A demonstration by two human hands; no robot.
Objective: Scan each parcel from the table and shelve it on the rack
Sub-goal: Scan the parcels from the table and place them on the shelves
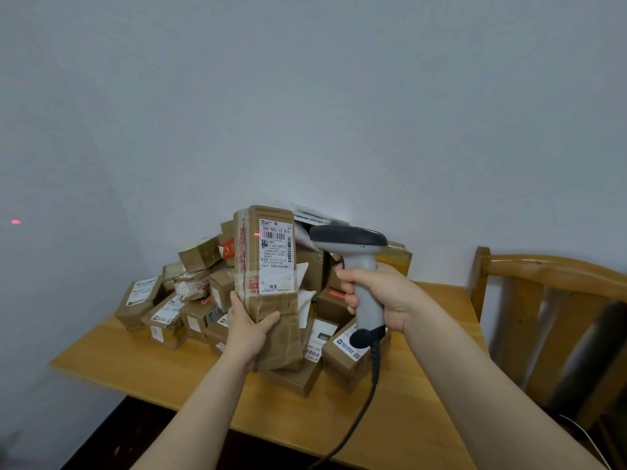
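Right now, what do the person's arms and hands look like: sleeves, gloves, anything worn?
The left forearm and right forearm are bare to the frame edge, no sleeves in view. The left hand and right hand wear no gloves; no watch, bracelet or ring shows on the sides visible.

Left grip (249,329) and right grip (376,296) are raised ahead, both curled tight.

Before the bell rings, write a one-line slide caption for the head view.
Left hand holds a taped parcel upright while the right hand aims a corded scanner at its label.
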